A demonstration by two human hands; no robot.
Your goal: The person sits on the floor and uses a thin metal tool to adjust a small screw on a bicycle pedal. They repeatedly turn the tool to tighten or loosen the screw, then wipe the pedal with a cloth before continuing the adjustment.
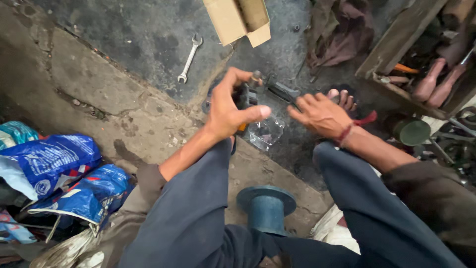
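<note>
Left hand (229, 111) pinches small dark metal part (249, 94); right hand (320, 115) grips black tool handle (283, 92). Part likely rigid, heavy, greasy; best held by flat sides.

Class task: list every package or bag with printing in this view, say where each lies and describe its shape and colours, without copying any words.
Cardboard box: top centre on the dark floor, open, plain tan.
Upper blue bag: left edge, crumpled plastic, blue with white and red printing.
Lower blue bag: just below it, beside the left knee, same colours.
</note>
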